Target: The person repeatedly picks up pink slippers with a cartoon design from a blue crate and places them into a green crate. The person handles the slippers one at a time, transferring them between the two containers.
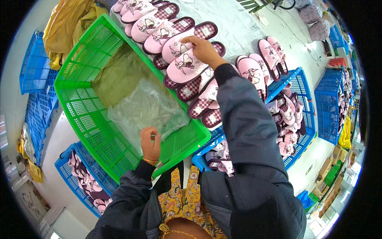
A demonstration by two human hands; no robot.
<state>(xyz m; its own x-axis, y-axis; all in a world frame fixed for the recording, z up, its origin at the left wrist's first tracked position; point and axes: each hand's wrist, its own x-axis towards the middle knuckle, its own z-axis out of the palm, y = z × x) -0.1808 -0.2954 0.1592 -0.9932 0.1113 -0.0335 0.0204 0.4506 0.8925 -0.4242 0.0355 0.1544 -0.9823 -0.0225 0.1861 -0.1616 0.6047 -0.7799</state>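
A long row of pink slippers [159,34] with checked insoles and a cartoon print lies along the table's edge. My right hand [203,51] reaches over the row, its fingers curled on a pair of pink slippers [186,67]; the undersides of the fingers are hidden. Below and to the left, my left hand [150,144] is closed in a pinch at the near end of a clear plastic bag [145,109]. The bag lies crumpled inside a large green basket [79,111], over an olive-coloured cloth or sack [119,71].
The slippers rest on a table [234,24] with a pale plastic cover. Blue crates [304,135] filled with slippers stand to the right, and another blue crate [73,183] is at lower left. Yellow-brown sacks [67,30] hang at upper left. More blue crates [328,105] line the far right.
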